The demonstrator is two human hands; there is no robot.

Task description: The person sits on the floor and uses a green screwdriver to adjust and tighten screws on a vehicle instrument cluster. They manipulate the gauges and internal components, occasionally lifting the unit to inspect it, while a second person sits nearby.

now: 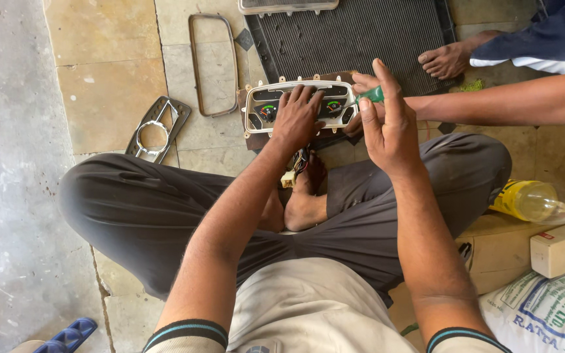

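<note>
I sit cross-legged on a tiled floor with a vehicle instrument cluster (266, 104) in front of my feet, its gauges facing up. My left hand (297, 116) lies flat on the cluster's face, fingers spread. My right hand (385, 124) is raised beside the cluster's right end, gripping a green-handled screwdriver (371, 95). Another person's hand (363, 84) reaches in from the right and touches the cluster's right end beside the screwdriver. A wiring plug (289, 178) hangs below the cluster near my foot.
A black radiator (354, 33) lies behind the cluster. A thin oblong frame (212, 65) and a silver bezel (155, 131) rest on the tiles to the left. A yellow-capped bottle (524, 199), a small box (564, 248) and a printed sack (544, 314) sit at right. The other person's foot (446, 60) rests on the radiator.
</note>
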